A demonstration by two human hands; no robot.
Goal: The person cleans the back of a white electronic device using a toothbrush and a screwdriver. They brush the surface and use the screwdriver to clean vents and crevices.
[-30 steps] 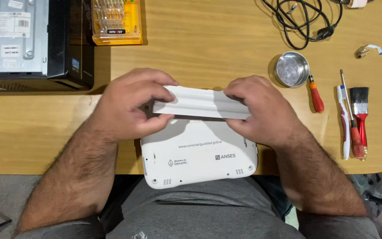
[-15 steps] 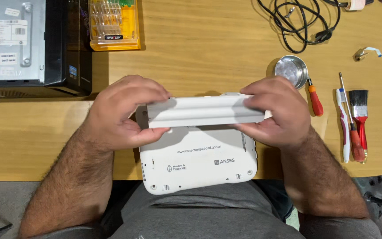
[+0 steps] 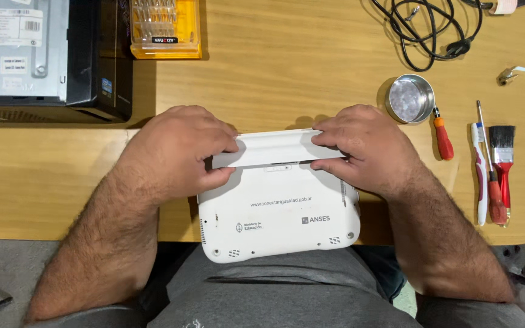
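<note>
Two hands (image 3: 177,152) (image 3: 366,149) gripping white battery (image 3: 274,149), tin (image 3: 409,98) beside

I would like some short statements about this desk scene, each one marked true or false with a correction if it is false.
1. Both hands, left hand and right hand, grip the long white plastic bar. True.
2. The white plastic laptop lies with its underside up. True.
3. The small round metal dish sits left of the laptop. False: it sits to the right, beside the orange-handled screwdriver.
4. The red-handled black paintbrush is in the right hand. False: it lies on the wooden table.
</note>
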